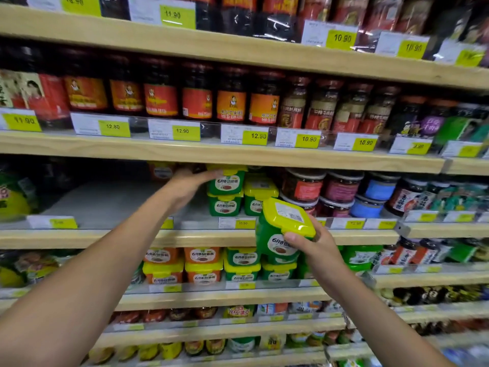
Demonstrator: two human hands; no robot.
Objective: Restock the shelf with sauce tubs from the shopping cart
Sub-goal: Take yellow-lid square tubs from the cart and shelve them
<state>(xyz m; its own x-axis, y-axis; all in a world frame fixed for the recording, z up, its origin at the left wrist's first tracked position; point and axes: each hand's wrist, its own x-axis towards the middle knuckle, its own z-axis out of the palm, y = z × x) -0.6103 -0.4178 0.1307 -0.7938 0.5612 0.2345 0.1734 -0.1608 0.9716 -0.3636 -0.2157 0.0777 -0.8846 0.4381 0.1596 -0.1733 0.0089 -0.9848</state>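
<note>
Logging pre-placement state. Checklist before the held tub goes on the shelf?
1. Right hand grip on held tub: ok, fingers curled round it.
2. Yellow lid on held tub: ok.
3. Held tub upright: not ok, tilted.
4. Left hand on top stacked tub: ok, straight fingers touch its side.
5. Bare shelf left of that tub: ok.
6. Room behind that tub: cannot tell.

Price tags (pixel 113 126) read 12.80, 12.90 and 10.90; the green tub (pixel 275 234) says 6月香.
</note>
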